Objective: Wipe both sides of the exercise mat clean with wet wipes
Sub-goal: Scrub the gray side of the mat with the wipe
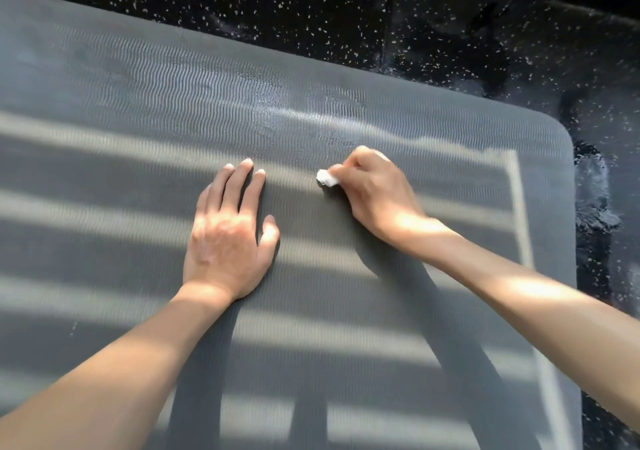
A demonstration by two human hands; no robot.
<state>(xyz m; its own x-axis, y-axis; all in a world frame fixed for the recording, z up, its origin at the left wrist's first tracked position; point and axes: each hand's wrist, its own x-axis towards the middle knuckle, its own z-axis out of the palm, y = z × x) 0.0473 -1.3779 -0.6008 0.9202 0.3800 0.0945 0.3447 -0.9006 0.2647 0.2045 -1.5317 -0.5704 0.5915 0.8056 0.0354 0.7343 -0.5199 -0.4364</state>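
Observation:
A grey ribbed exercise mat (138, 110) lies flat on the floor and fills most of the view, striped with sunlight. My left hand (227, 234) presses flat on the mat near its middle, fingers spread and holding nothing. Just to the right, my right hand (372, 193) is closed around a small bunched white wet wipe (326, 177), which touches the mat. A shiny wet patch (298, 113) shows on the mat beyond both hands.
Black rubber floor with white speckles (450, 26) surrounds the mat at the far side and the right. The mat's rounded corner (562, 134) lies at the right, close to my right hand.

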